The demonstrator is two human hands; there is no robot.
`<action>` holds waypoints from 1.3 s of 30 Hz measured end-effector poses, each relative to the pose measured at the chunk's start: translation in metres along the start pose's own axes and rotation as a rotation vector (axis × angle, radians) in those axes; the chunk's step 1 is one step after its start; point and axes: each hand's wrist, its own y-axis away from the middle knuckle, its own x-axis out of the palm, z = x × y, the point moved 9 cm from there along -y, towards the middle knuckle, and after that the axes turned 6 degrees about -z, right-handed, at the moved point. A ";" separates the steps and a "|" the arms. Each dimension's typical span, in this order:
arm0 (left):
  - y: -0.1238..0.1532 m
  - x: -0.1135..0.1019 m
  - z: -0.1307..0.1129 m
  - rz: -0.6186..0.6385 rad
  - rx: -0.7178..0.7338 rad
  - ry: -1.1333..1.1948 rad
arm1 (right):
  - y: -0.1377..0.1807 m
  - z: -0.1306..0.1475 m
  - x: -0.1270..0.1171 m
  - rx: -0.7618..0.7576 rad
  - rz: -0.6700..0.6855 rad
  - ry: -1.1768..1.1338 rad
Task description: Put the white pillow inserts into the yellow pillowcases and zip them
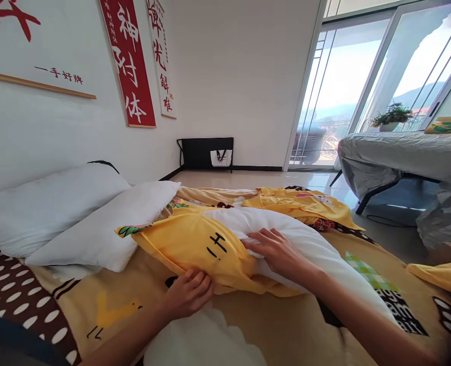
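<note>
Right now my left hand (pixel 189 293) pinches the lower edge of the yellow pillowcase (pixel 194 249) on the bed (pixel 286 325), fingers curled shut on the cloth, while my right hand (pixel 276 251) lies flat and open on the white pillow (pixel 317 244) half inside it, pressing down.

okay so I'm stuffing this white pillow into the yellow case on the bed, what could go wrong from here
1. The left hand grips only one edge of the yellow pillowcase, so the opening may bunch as the white pillow goes in.
2. The right hand presses flat on the pillow rather than gripping it, so it could slip.
</note>
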 end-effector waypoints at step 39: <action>-0.047 -0.003 -0.001 0.368 -0.100 0.438 | 0.014 0.078 0.083 0.234 0.352 -0.337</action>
